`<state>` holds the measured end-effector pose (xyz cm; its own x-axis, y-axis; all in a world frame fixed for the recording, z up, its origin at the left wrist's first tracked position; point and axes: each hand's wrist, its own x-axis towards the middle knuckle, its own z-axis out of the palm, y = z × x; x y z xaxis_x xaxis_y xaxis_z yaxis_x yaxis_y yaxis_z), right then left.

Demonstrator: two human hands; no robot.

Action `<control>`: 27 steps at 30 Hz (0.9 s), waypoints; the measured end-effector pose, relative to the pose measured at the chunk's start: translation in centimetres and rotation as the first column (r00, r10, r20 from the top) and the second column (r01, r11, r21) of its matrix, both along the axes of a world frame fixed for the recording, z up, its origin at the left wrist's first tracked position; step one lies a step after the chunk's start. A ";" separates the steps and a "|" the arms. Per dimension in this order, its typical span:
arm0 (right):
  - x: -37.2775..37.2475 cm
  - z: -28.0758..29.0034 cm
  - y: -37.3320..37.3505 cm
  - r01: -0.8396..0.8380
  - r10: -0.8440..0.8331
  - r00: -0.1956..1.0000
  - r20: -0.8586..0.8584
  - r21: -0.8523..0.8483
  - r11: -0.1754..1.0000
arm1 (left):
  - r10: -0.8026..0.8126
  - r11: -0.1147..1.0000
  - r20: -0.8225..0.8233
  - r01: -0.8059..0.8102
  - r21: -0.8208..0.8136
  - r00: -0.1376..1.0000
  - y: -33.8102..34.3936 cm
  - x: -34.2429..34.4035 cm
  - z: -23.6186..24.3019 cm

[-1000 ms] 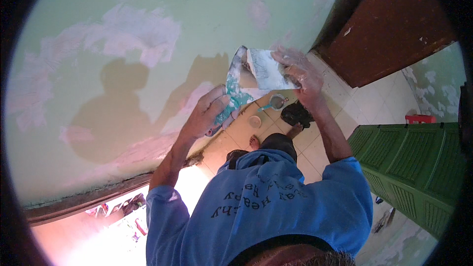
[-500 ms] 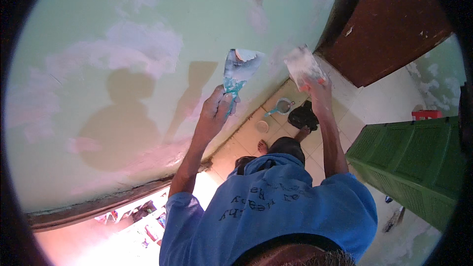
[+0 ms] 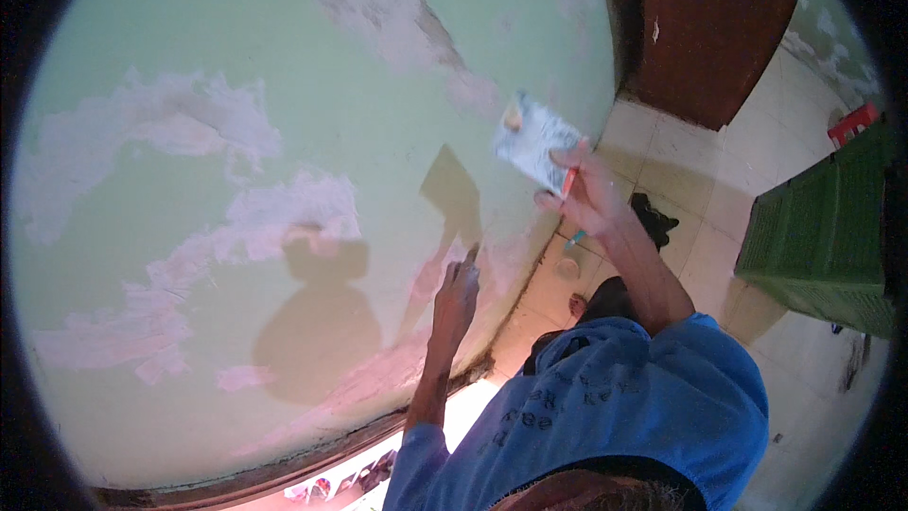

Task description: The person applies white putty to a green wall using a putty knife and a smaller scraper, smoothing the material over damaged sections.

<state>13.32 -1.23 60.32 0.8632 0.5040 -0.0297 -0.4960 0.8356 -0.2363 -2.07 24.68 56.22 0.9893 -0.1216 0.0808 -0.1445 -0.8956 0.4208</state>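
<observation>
Gripped in the right hand (image 3: 588,187) by its orange-red edge strip, a broad, flat, rectangular blade (image 3: 537,144) smeared with whitish paste shows at the centre-right of the head view, with a small tan dab near its upper left corner. Its outline is slightly blurred, and I cannot tell whether it touches the pale green, patchily plastered wall (image 3: 236,33) behind it. Lower and further left, the left hand (image 3: 458,291) is in front of the same wall with its fingers bent and one pointing upward; whether it holds anything, I cannot tell. Just above that hand, a dark four-sided shadow (image 3: 449,191) falls on the green paint. Uneven pinkish-white patches (image 3: 180,118) spread across the wall's left side, and a rough grey-edged one (image 3: 392,19) runs diagonally near the top. Below the right forearm, on cream square floor tiles (image 3: 676,153), sit a crumpled black bundle (image 3: 654,222), a small round pale container (image 3: 567,268) and a partly hidden teal piece (image 3: 575,240). Beyond them stand a dark brown door (image 3: 714,33) at upper right and a green slatted plastic cabinet (image 3: 818,227) at the right, with a bright red object (image 3: 853,125) by its upper end.
</observation>
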 end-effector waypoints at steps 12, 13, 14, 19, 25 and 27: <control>18.9 6.5 1.6 0.858 0.232 0.248 0.941 -0.324 0.399 | 0.515 0.510 -0.405 -0.650 -0.563 0.755 -3.7 -6.5 -11.7; 20.5 7.5 1.7 0.941 0.336 -0.010 0.942 -0.105 0.322 | 0.533 0.446 -0.445 -0.687 -0.574 0.719 -5.1 -6.7 -13.9; 21.9 8.3 1.7 0.950 0.439 -0.258 0.861 0.144 0.275 | 0.543 0.383 -0.471 -0.704 -0.598 0.695 -6.9 -6.7 -15.6; 29.6 9.8 1.5 0.518 0.593 -0.775 0.219 0.757 0.398 | 0.636 0.116 -0.528 -0.746 -0.656 0.563 -18.2 -2.9 -21.5; 31.1 10.9 3.4 0.278 0.487 -0.872 0.053 0.872 0.403 | 0.703 0.009 -0.539 -0.763 -0.646 0.465 -29.0 -0.7 -29.0; 31.2 11.8 3.8 0.213 0.485 -0.874 -0.032 0.871 0.442 | 0.674 -0.051 -0.560 -0.726 -0.686 0.482 -31.6 0.8 -29.7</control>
<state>44.53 2.61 72.08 -0.6599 0.6186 0.4264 0.5086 -0.0499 0.8596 -1.28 -6.91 26.49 0.5256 0.7324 -0.4327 0.3735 0.2583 0.8909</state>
